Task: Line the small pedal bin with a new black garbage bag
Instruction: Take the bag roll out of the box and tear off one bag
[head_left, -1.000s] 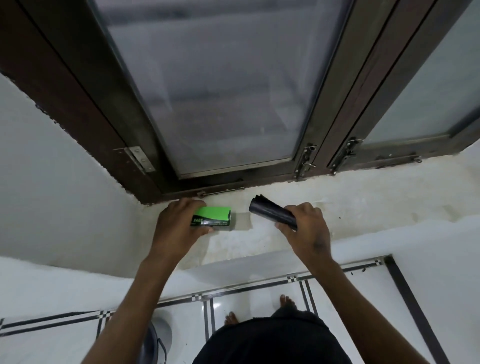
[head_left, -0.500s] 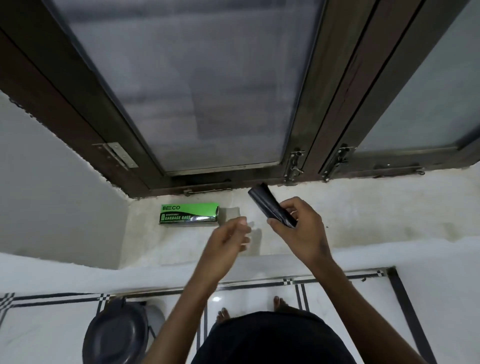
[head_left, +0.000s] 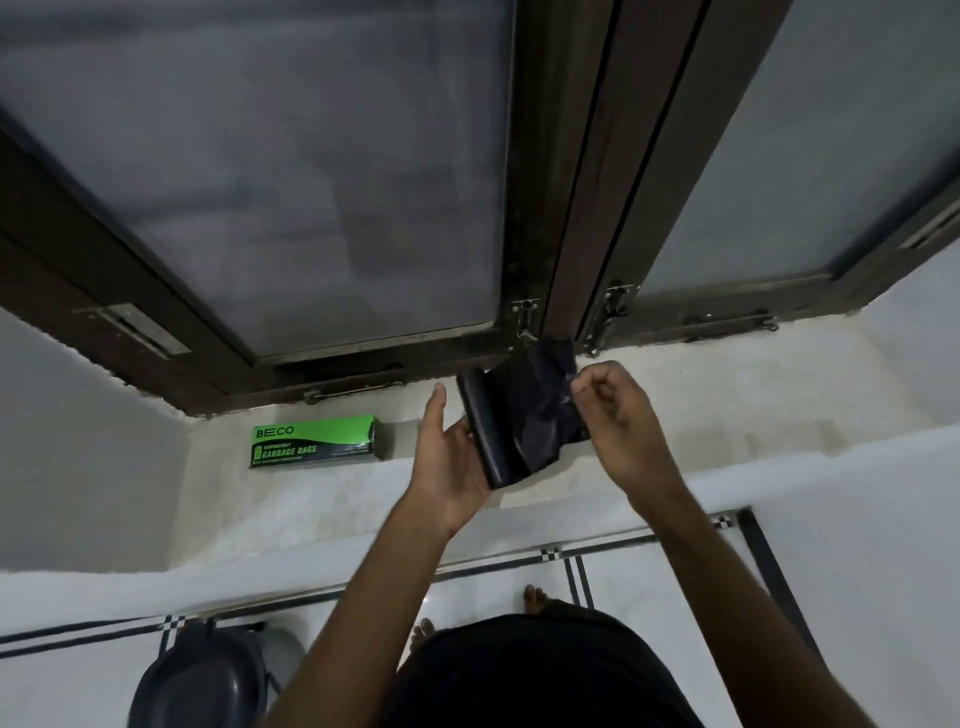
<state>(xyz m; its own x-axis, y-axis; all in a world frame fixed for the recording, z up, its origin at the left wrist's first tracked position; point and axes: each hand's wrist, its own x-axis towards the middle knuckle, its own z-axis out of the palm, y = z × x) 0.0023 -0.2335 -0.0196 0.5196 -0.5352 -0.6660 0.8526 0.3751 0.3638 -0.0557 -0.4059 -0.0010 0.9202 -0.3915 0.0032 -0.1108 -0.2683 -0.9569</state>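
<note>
Early stage: bag roll in hand, bin not lined yet.
Pedal bin (head_left: 200, 680) sits lid-shut on floor by my feet; my left hand (head_left: 451, 457) cradles the roll (head_left: 485, 431), right hand (head_left: 615, 415) pinches its loose end (head_left: 545, 400) above sill; box (head_left: 314, 441) behind.

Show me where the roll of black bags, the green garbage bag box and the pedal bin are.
roll of black bags (head_left: 485, 431), head view, on the rolled cylinder's side.
green garbage bag box (head_left: 316, 441), head view, on its printed front face.
pedal bin (head_left: 202, 680), head view, on its dark lid.
</note>
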